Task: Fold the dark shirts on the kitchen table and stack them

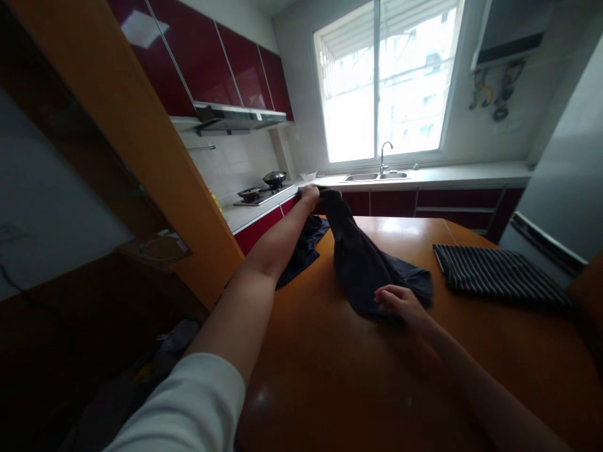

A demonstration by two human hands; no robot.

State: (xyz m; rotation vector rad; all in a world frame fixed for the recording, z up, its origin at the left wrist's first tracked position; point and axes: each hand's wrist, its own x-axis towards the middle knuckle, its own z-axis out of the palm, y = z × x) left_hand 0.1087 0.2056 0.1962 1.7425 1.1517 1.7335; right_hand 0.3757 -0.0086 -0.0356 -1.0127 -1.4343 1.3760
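Note:
A dark blue garment (pixel 360 257) lies partly on the orange wooden table (pixel 358 376), one end lifted. My left hand (pixel 309 193) is stretched far out and closed on the raised end of the garment, above the table's far left edge. My right hand (pixel 400 302) rests on the garment's near end, fingers curled and pressing it to the table top. Part of the cloth hangs over the table's left side.
A folded black-and-white striped cloth (pixel 499 273) lies on the table at the right. Behind are a counter with a sink (pixel 377 176) and tap under a window, a stove (pixel 261 193) with pans at the left, red cabinets, and a fridge (pixel 560 207) at the right.

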